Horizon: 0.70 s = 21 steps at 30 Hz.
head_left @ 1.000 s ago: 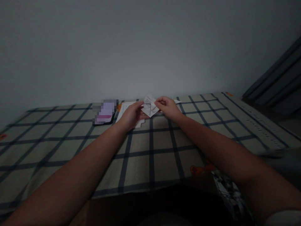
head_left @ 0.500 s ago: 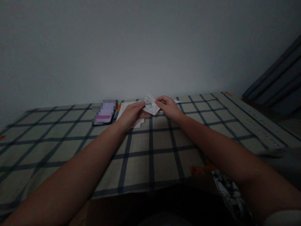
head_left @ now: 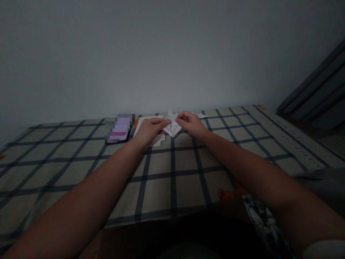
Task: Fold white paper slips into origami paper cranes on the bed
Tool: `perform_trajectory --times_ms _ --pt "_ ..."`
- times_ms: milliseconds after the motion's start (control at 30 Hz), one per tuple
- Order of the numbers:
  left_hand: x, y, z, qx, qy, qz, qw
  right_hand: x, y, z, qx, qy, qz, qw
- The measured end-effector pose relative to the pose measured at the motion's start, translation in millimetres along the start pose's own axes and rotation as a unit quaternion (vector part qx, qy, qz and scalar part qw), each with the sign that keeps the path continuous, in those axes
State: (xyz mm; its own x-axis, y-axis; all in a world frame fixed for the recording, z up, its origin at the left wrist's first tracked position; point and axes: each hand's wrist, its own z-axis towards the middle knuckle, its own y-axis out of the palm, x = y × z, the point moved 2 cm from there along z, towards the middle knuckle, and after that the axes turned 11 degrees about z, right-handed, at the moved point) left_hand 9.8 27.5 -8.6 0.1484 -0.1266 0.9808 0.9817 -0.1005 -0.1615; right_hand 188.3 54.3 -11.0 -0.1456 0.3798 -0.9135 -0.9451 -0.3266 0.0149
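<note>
A small folded piece of white paper (head_left: 172, 126) with printed lines is held just above the checked cloth, near the far wall. My left hand (head_left: 150, 131) pinches its left side with thumb and fingers closed. My right hand (head_left: 191, 123) pinches its right side, fingers curled. Under the left hand lies a flat white sheet (head_left: 157, 140) with a notched lower edge.
A phone (head_left: 118, 131) with a lit screen lies left of the hands. The checked cloth (head_left: 172, 172) covers the whole surface up to a plain wall. A scrap of paper (head_left: 201, 115) lies behind the right hand. Dark slats stand at the far right.
The folded paper has been turned and lowered a little between the two hands, now showing a point downward. Both hands stay in nearly the same place.
</note>
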Motion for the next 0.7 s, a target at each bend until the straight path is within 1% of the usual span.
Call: perform_trajectory --times_ms 233,400,567,700 --pt "3.9 0.0 -0.6 0.015 -0.027 0.011 0.999 4.4 -0.4 1.3 -0.030 -0.020 -0.020 0.999" --pt "3.4 0.4 -1.0 0.025 -0.036 0.007 0.999 1.4 1.4 0.4 -0.038 -0.010 -0.022 0.999" --pt "-1.1 0.3 0.5 0.012 -0.022 0.012 1.000 2.4 -0.7 1.3 -0.053 -0.050 -0.064 0.995" --pt "-2.5 1.3 1.4 -0.015 -0.006 -0.021 1.000 5.8 -3.1 3.2 -0.040 -0.038 -0.050 0.997"
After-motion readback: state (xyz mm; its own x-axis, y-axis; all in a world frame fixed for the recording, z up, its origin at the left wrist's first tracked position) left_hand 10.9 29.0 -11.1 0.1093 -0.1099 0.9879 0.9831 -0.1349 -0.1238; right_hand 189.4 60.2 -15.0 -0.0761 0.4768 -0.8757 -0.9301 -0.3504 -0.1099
